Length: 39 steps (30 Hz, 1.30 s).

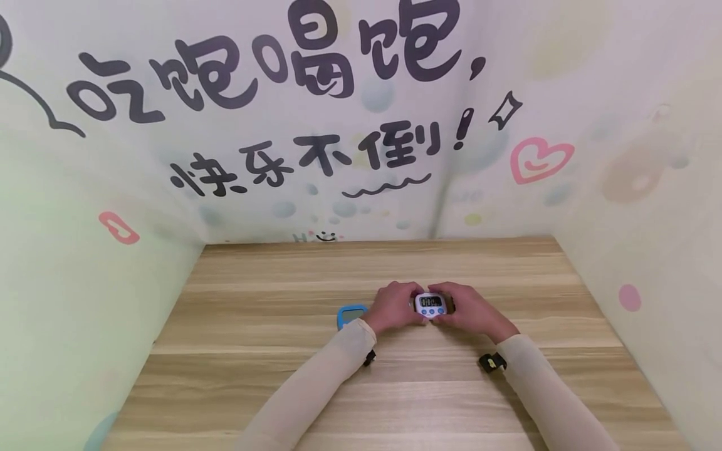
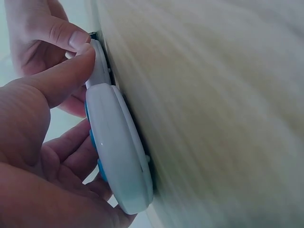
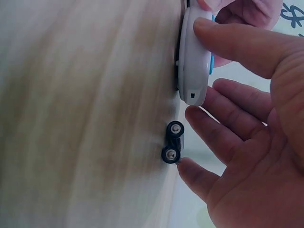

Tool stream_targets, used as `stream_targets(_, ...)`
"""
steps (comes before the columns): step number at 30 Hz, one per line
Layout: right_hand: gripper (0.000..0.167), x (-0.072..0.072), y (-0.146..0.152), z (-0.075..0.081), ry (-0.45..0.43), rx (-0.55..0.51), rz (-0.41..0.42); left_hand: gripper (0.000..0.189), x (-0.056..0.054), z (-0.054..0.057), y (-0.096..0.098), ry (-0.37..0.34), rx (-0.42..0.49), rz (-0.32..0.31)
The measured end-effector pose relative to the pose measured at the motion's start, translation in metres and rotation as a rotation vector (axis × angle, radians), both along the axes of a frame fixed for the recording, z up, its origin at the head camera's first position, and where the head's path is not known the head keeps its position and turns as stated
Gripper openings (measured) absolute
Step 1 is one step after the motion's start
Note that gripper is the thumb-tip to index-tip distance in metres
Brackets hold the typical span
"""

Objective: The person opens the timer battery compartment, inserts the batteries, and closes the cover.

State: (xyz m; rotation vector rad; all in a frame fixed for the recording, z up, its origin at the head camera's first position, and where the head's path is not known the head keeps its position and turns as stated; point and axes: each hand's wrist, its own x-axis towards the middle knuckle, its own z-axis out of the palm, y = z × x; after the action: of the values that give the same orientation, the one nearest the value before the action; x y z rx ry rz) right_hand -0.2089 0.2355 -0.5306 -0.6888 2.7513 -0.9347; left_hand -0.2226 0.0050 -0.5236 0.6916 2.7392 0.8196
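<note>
A white digital timer [image 1: 431, 304], with a lit dark display and blue buttons, lies between the two hands. My left hand [image 1: 397, 305] holds its left side, thumb at the near edge and fingers at the far edge. From the other side my right hand [image 1: 470, 309] grips the same timer by its edges. Under the left palm, a second white casing [image 2: 118, 147] with blue buttons shows in the left wrist view, mostly hidden from the head. Beside the right fingers sit two small black round pieces with silver centres [image 3: 172, 142].
A blue timer [image 1: 352, 313] with a grey screen lies by the left wrist, partly covered by the sleeve. The wood-grain table [image 1: 271, 275] meets a printed back wall [image 1: 254, 213] and side walls at left and right.
</note>
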Motion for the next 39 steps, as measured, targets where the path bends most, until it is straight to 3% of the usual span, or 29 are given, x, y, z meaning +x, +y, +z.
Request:
stream_targets(7, 0.067, 0.0, -0.001, 0.001, 0.0, 0.0, 0.001, 0.058, -0.001, -0.002, 0.0, -0.017, 0.014, -0.004)
stream_targets(11, 0.067, 0.0, -0.003, -0.001, 0.016, -0.002, 0.006, 0.06, -0.004, -0.001, -0.007, -0.095, 0.104, 0.003)
stream_targets(14, 0.066, 0.0, -0.006, 0.0, 0.05, 0.003, 0.013, 0.062, -0.007, 0.003, -0.015, -0.147, 0.169, 0.025)
stream_targets(18, 0.063, 0.001, -0.012, 0.004, 0.086, -0.007, 0.005, 0.06, -0.009, 0.011, -0.028, -0.16, 0.207, 0.03)
stream_targets(26, 0.057, -0.004, -0.031, 0.01, 0.077, -0.044, 0.04, 0.058, -0.002, 0.022, -0.051, -0.198, 0.263, 0.029)
stream_targets(29, 0.057, -0.006, -0.039, 0.011, 0.076, -0.046, 0.055, 0.059, 0.001, 0.023, -0.058, -0.195, 0.243, 0.056)
stream_targets(33, 0.058, -0.008, -0.046, 0.008, 0.06, -0.034, 0.07, 0.061, 0.004, 0.022, -0.063, -0.167, 0.149, 0.085)
stream_targets(39, 0.06, -0.008, -0.053, 0.002, 0.045, 0.018, 0.095, 0.066, 0.008, 0.017, -0.068, -0.126, 0.008, 0.079)
